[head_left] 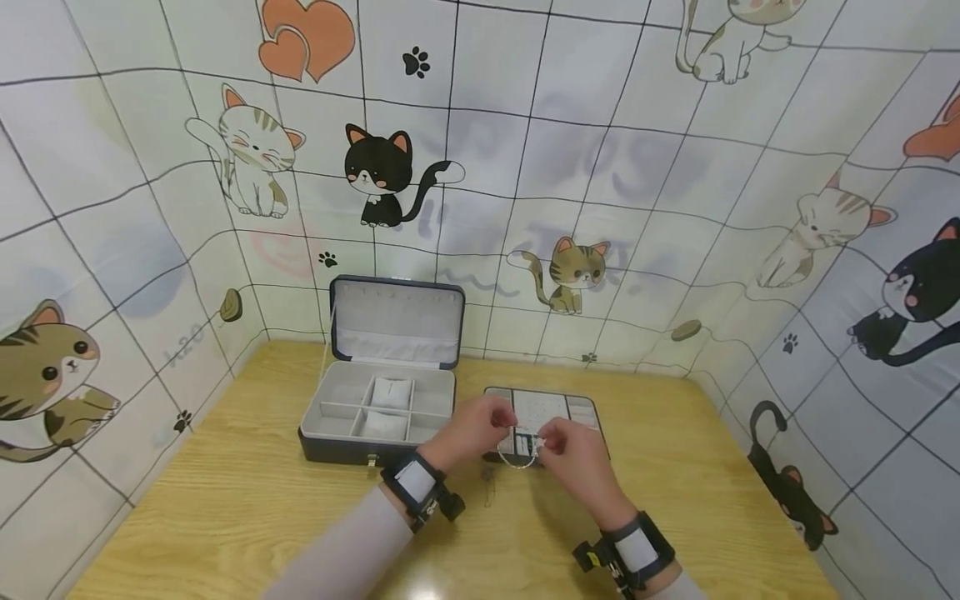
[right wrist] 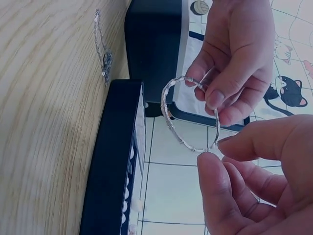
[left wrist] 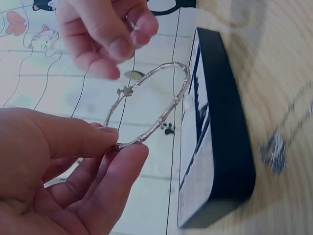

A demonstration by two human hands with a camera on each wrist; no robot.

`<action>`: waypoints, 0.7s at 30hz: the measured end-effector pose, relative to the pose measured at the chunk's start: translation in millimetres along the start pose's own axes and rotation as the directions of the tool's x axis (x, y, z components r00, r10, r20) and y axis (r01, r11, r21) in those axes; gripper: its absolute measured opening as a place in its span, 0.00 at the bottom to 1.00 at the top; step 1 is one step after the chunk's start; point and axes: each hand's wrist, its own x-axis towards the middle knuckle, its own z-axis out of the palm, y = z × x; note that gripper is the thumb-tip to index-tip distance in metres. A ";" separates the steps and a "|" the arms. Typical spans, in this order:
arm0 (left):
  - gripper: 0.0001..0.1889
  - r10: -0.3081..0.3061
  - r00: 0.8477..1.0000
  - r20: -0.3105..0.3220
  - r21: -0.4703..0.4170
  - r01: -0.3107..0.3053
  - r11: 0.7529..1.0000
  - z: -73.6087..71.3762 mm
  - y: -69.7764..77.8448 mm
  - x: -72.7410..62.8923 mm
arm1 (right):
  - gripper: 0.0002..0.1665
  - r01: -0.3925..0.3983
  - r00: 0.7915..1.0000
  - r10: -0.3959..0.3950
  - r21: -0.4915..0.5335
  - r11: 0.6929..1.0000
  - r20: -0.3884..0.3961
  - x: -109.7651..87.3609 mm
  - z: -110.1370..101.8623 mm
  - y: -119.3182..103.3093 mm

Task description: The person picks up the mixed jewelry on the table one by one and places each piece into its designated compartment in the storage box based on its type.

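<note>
A thin silver bangle (left wrist: 166, 110) with bamboo-like joints and a small ornament hangs in the air between the hands. The left hand (head_left: 474, 429) pinches its band between thumb and fingertips. Close by on the other side is the right hand (head_left: 581, 467), its thumb and fingertips (right wrist: 209, 164) right at the band in the right wrist view. In the left wrist view a small gap shows between the right hand (left wrist: 105, 36) and the bangle. Below them lies a dark-edged jewelry tray (head_left: 542, 407) with light lining, partly hidden by the hands.
Left of the hands stands an open dark-blue jewelry box (head_left: 340, 448) with pale compartments, small cushions and its lid raised. A silver necklace (left wrist: 276, 152) lies on the wooden table (head_left: 225, 508) in front of the tray. Cat-printed cloth (head_left: 480, 142) hangs round the table.
</note>
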 end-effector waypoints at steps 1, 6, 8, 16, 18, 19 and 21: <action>0.06 0.003 1.000 -0.008 0.008 -0.003 1.000 -3.3 -2.0 -0.8 | 0.09 0.003 1.000 -0.003 0.008 1.000 0.003 0.5 1.5 -0.5; 0.06 -0.025 0.998 -0.055 0.037 0.027 0.999 -20.1 -12.5 -4.4 | 0.08 -0.003 1.000 0.001 0.044 0.999 0.031 2.5 12.6 -5.0; 0.06 -0.054 0.996 -0.065 0.035 0.056 0.998 -27.4 -15.3 -5.7 | 0.08 -0.004 0.999 0.001 0.041 0.999 0.053 2.2 18.7 -7.2; 0.06 -0.125 0.985 -0.119 -0.049 0.120 0.992 -53.4 -34.3 -8.2 | 0.09 0.073 0.980 -0.081 0.052 0.996 0.182 -3.0 39.7 -19.4; 0.06 -0.146 0.978 -0.148 -0.045 0.141 0.989 -58.5 -39.0 -8.5 | 0.09 0.086 0.973 -0.092 0.037 0.996 0.212 -4.1 42.6 -22.1; 0.06 -0.152 0.974 -0.167 -0.036 0.148 0.988 -60.8 -41.0 -8.7 | 0.09 0.091 0.969 -0.094 0.027 0.996 0.227 -5.2 43.7 -23.1; 0.05 -0.183 0.964 -0.193 -0.036 0.180 0.983 -65.0 -44.1 -9.5 | 0.09 0.101 0.961 -0.101 0.015 0.995 0.257 -7.6 45.2 -25.0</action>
